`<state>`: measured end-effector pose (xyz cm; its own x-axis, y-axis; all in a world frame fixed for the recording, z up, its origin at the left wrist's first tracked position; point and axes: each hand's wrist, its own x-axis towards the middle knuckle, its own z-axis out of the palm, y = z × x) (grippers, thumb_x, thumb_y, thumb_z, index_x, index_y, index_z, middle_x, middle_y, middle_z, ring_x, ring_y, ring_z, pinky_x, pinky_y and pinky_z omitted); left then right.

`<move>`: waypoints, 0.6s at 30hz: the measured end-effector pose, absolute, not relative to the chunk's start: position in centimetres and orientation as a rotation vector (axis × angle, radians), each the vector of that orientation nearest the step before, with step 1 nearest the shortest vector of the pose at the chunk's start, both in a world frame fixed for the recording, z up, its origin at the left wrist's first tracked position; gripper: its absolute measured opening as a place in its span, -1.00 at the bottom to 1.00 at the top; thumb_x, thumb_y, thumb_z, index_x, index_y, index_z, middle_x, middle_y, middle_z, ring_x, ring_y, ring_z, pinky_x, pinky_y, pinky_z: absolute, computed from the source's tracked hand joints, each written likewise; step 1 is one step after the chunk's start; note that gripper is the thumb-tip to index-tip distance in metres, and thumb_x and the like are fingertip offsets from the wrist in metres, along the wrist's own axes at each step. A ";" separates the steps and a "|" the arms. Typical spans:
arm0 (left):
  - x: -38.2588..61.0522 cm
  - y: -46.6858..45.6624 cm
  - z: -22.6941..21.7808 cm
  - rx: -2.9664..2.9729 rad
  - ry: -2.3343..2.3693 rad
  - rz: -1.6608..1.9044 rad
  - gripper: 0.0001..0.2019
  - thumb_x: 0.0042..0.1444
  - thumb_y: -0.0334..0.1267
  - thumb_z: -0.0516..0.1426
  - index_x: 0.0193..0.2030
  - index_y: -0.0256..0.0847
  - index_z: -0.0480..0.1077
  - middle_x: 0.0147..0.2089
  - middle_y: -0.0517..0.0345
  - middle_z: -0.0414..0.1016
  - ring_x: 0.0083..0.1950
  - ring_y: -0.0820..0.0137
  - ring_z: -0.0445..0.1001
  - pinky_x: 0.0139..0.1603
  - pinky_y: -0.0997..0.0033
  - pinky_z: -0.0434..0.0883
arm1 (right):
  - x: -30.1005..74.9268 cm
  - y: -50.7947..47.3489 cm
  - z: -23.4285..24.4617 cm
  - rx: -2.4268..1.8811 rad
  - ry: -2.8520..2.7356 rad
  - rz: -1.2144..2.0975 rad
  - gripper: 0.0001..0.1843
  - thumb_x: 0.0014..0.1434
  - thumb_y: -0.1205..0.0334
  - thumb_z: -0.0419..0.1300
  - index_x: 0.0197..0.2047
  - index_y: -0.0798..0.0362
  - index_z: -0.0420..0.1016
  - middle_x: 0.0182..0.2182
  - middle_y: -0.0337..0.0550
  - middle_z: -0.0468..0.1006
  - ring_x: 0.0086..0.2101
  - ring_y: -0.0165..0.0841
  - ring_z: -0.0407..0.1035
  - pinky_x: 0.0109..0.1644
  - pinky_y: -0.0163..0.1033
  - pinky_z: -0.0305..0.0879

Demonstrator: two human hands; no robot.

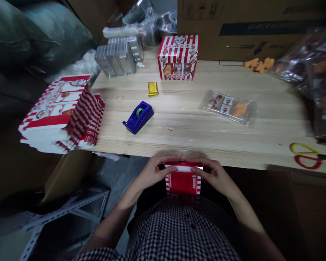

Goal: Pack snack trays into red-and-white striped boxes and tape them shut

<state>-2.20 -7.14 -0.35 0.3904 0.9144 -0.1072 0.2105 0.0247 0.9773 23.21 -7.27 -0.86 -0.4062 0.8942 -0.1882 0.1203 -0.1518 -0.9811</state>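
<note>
Close to my body, below the table's front edge, I hold a red and white striped carton (183, 185). My left hand (157, 169) grips its upper left corner, thumb on the white flap and fingers behind. My right hand (213, 173) has the upper right corner in the same way. The carton's lower end falls in shadow against my checked shirt. Beyond my hands, a blue tape dispenser (139, 117) with green tape lies on the wooden table (174, 141). A small gold packet (153, 88) is behind it.
Flat striped cartons (59, 112) are stacked at the left edge. A made-up striped box (178, 58) stands at the back, beside clear plastic cases (115, 59). A clear packet of small pieces (229, 107) lies right of centre. Scissors (308, 156) rest at the right front edge.
</note>
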 end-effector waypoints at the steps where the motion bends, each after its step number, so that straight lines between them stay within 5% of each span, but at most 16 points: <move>1: -2.2 -6.9 -0.4 1.497 1.072 0.731 -0.68 0.21 -0.20 0.28 0.11 -0.04 0.56 0.11 0.04 0.63 0.13 0.24 0.59 0.19 0.17 0.45 | 23.3 -7.1 -0.9 -1.189 -1.527 1.615 -0.74 0.24 0.07 0.33 0.00 -0.21 0.65 0.00 -0.17 0.67 0.04 -0.17 0.52 0.19 0.07 0.40; 12: -1.5 -6.1 -0.8 1.455 1.112 0.751 -0.76 0.23 -0.16 0.24 0.00 -0.06 0.62 -0.05 0.03 0.70 -0.06 0.21 0.66 -0.03 0.21 0.55 | 23.2 -5.1 -0.7 -1.142 -1.571 1.621 -0.79 0.27 0.04 0.28 -0.08 -0.18 0.70 -0.27 -0.20 0.73 -0.28 -0.27 0.58 -0.18 -0.13 0.52; 18: -1.8 -6.6 -0.8 1.461 1.134 0.747 -0.76 0.21 -0.19 0.26 0.01 -0.07 0.62 -0.08 0.03 0.70 -0.08 0.21 0.66 -0.04 0.23 0.55 | 23.3 -5.5 -0.4 -1.149 -1.599 1.616 -0.76 0.30 0.03 0.26 -0.03 -0.17 0.69 -0.22 -0.19 0.73 -0.20 -0.22 0.59 -0.09 -0.07 0.53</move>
<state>-1.78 -6.59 -0.81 0.3458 0.9291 -0.1310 0.2465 0.0448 0.9681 23.26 -5.46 -0.38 -0.4566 0.8730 -0.1718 0.1624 -0.1081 -0.9808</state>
